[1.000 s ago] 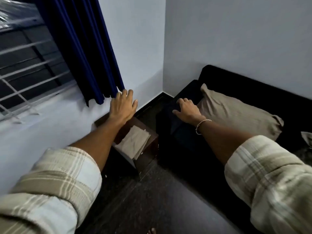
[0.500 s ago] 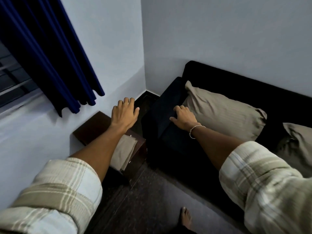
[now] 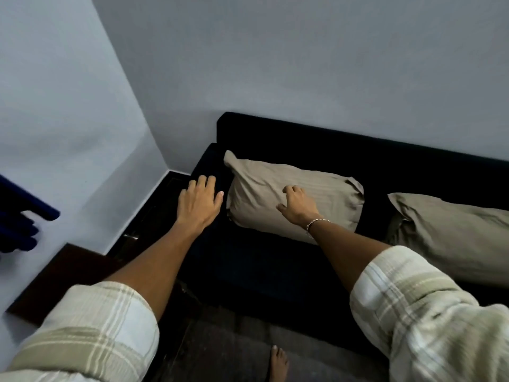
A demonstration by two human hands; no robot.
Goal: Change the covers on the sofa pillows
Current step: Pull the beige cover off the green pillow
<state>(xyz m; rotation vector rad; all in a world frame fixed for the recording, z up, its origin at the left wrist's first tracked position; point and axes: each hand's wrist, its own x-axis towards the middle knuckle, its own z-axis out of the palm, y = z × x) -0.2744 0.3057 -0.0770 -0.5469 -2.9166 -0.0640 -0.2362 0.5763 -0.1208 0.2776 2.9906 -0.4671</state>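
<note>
Hands shift: since half a second ago the left hand (image 3: 199, 201) has left the side table (image 3: 63, 277) for the sofa arm, and the right hand (image 3: 297, 208) has gone from the sofa arm onto the pillow (image 3: 330, 194); the view has swung right.
Sleeves: pale checked, rolled above the elbows, left sleeve (image 3: 91, 332) and right sleeve (image 3: 429, 312) nearest the camera.
Foot: bare foot (image 3: 278, 362) on the dark floor (image 3: 225, 351), just in front of the sofa.
Side table: dark brown, against the left wall, beside the sofa end.
Sofa: black sofa (image 3: 248, 266) along the far wall, in the corner.
Left hand: palm down over the sofa arm, fingers straight and close together, holding nothing, just left of the pillow; contact cannot be told.
Right hand: on the pillow's front face, fingers bent with tips on the cover, thumb out; whether they pinch the fabric cannot be told.
Bracelet: thin chain bracelet (image 3: 318, 222) on the right wrist.
Pillow: tan cover, leaning against the sofa back at the left end.
Second pillow: same tan cover (image 3: 454, 238), lying to the right, apart from the first.
Curtain: dark blue curtain (image 3: 19, 221), hem at the left edge.
Wall: plain pale wall (image 3: 303, 64).
</note>
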